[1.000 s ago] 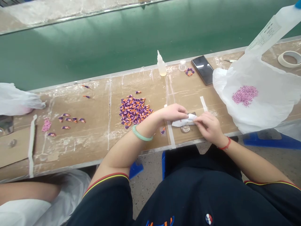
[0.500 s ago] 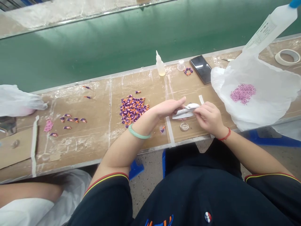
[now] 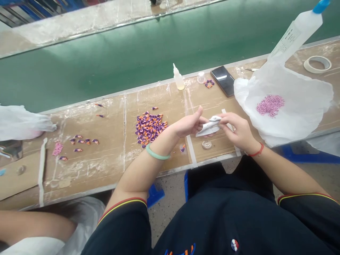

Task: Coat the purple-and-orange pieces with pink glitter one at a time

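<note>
A folded white piece of cloth or tissue (image 3: 208, 129) spans my two hands above the table; its exact material I cannot tell. My left hand (image 3: 188, 124) holds it from beneath with the fingers, thumb raised clear of it. At its right end my right hand (image 3: 236, 130) pinches the edge between thumb and fingers. Just below lies a small round clear disc or dish (image 3: 207, 144). A single purple and orange piece (image 3: 182, 148) rests near my left wrist, and a heap of similar small pieces (image 3: 150, 128) lies further left, partly behind my forearm.
Along the back edge stand a nozzle bottle (image 3: 179, 78), a clear cap (image 3: 201, 77), a ring of pieces (image 3: 209, 83) and a phone (image 3: 223, 80). At right are pink bits on white plastic (image 3: 300, 113), a large bottle (image 3: 296, 33) and tape (image 3: 317, 64). Another person's arm (image 3: 34, 226) is lower left.
My left thumb has lifted up and away from the white cloth. My right hand still pinches its end. The whole view has shifted slightly.
</note>
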`<state>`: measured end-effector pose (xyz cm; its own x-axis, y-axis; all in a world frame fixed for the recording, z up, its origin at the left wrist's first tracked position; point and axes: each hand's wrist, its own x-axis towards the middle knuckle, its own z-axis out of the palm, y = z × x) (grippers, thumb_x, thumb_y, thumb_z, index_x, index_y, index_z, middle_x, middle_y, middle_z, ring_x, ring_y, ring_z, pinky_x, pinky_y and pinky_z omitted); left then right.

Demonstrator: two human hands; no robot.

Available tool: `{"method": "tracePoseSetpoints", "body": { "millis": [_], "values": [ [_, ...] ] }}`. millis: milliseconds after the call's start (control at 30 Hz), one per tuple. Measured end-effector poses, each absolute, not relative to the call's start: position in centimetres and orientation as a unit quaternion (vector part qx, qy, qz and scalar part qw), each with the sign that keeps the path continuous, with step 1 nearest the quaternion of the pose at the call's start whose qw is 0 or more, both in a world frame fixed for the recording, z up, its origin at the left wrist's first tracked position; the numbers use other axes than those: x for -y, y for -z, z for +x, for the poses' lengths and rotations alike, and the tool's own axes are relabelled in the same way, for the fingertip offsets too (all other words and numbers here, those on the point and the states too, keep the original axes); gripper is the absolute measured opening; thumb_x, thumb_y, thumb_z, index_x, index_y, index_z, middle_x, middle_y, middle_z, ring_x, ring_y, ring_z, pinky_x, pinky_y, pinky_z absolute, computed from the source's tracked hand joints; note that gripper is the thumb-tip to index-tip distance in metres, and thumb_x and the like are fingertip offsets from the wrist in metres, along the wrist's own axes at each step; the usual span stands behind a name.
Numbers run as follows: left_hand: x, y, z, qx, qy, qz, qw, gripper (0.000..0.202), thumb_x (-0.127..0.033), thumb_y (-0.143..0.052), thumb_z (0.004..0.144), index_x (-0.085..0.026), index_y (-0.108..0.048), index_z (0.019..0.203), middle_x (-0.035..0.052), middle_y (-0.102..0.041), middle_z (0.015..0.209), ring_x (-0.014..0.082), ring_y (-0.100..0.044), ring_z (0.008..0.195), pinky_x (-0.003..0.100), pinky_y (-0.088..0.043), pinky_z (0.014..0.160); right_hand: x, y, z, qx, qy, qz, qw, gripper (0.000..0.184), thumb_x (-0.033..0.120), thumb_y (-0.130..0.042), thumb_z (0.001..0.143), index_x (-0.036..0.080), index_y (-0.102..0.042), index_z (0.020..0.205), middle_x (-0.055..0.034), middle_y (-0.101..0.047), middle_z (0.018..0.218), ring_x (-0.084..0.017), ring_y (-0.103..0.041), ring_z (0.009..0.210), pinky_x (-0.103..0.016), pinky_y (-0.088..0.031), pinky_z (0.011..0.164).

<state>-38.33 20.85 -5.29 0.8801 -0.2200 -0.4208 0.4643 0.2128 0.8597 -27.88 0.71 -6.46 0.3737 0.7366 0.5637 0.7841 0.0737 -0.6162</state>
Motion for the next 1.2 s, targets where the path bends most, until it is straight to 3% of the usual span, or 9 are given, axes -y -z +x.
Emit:
{"method": "tracePoseSetpoints", "body": {
  "millis": [67,267,433,567,633,800,1000,1100,1200],
  "values": [
    [-21.0,5.5,-38.6,-0.078,0.199,0.617,0.757,0.094,-0.093,-0.028,0.076,-0.014,-0.076,0.091,0.0136,-0.074,0.087,0.0222,-0.068,0.083,0.031,-0.052,0.072,-0.6,5.7,-28.1,0.585,0.051,-0.664,0.463,0.015,0.010,-0.056,0.093,0.023,-0.064,0.094,-0.0056,-0.074,0.099,-0.022,-0.070,0.091,-0.039,-0.057,0.079],
    [-21.9,5.6,-39.1,-0.033,0.149,0.681,0.717,0.107,-0.104,-0.035,0.051,-0.014,-0.069,0.098,0.0131,-0.070,0.088,0.0263,-0.064,0.090,0.035,-0.051,0.077,-0.5,2.2,-29.1,0.681,0.227,-0.619,0.318,0.022,0.007,-0.054,0.093,0.023,-0.066,0.101,-0.0062,-0.075,0.109,-0.023,-0.067,0.092,-0.039,-0.049,0.070],
    [-21.7,4.5,-38.7,-0.025,0.139,0.693,0.707,0.099,-0.102,-0.045,0.051,-0.014,-0.065,0.094,0.0076,-0.065,0.079,0.0209,-0.060,0.077,0.031,-0.049,0.070,-1.0,0.5,-29.2,0.702,0.231,-0.609,0.289,0.020,0.009,-0.050,0.097,0.022,-0.065,0.093,-0.0052,-0.073,0.106,-0.020,-0.063,0.083,-0.038,-0.043,0.065],
    [-20.9,3.5,-38.4,-0.050,0.153,0.711,0.685,0.099,-0.103,-0.043,0.045,-0.016,-0.063,0.087,0.0059,-0.063,0.079,0.0196,-0.060,0.077,0.030,-0.050,0.072,-1.2,0.3,-29.2,0.704,0.214,-0.609,0.295,0.019,0.012,-0.050,0.099,0.023,-0.065,0.094,-0.0035,-0.072,0.109,-0.018,-0.061,0.084,-0.038,-0.043,0.067],
    [-20.6,3.0,-38.3,-0.057,0.159,0.723,0.670,0.096,-0.103,-0.043,0.047,-0.017,-0.062,0.084,0.0053,-0.062,0.080,0.0193,-0.059,0.079,0.031,-0.050,0.074,-1.1,0.3,-29.1,0.706,0.230,-0.607,0.284,0.019,0.011,-0.050,0.099,0.023,-0.065,0.094,-0.0037,-0.072,0.110,-0.019,-0.061,0.086,-0.038,-0.043,0.067],
    [-20.8,2.9,-38.2,-0.007,0.129,0.753,0.646,0.079,-0.092,-0.050,0.067,-0.016,-0.062,0.086,0.0051,-0.061,0.085,0.0200,-0.056,0.085,0.032,-0.049,0.081,-0.9,0.0,-29.2,0.728,0.286,-0.571,0.248,0.021,0.015,-0.048,0.100,0.023,-0.066,0.092,-0.0044,-0.073,0.108,-0.021,-0.063,0.097,-0.038,-0.047,0.068],
    [-20.9,3.5,-38.0,0.023,0.108,0.754,0.648,0.093,-0.098,-0.040,0.065,-0.014,-0.064,0.097,0.0112,-0.066,0.093,0.0249,-0.061,0.093,0.036,-0.049,0.084,-1.6,-0.4,-29.6,0.733,0.340,-0.541,0.232,0.022,0.007,-0.054,0.097,0.021,-0.066,0.084,-0.0049,-0.075,0.101,-0.017,-0.065,0.092,-0.033,-0.047,0.065],
    [-21.2,2.7,-38.1,-0.002,0.015,0.783,0.622,0.101,-0.099,-0.038,0.062,-0.015,-0.061,0.112,0.0160,-0.065,0.113,0.0272,-0.061,0.105,0.037,-0.049,0.090,-1.8,0.1,-29.5,0.749,0.338,-0.530,0.209,0.023,0.005,-0.053,0.097,0.020,-0.065,0.083,-0.0042,-0.075,0.098,-0.016,-0.064,0.088,-0.033,-0.046,0.067],
    [-21.9,0.8,-38.7,-0.069,-0.178,0.856,0.480,0.108,-0.100,-0.046,0.056,-0.021,-0.052,0.128,0.0166,-0.055,0.130,0.0302,-0.053,0.121,0.038,-0.048,0.093,-1.5,1.5,-28.6,0.746,0.327,-0.541,0.210,0.023,0.006,-0.051,0.098,0.020,-0.065,0.085,-0.0042,-0.075,0.102,-0.018,-0.063,0.093,-0.035,-0.046,0.072]
  ]
}}
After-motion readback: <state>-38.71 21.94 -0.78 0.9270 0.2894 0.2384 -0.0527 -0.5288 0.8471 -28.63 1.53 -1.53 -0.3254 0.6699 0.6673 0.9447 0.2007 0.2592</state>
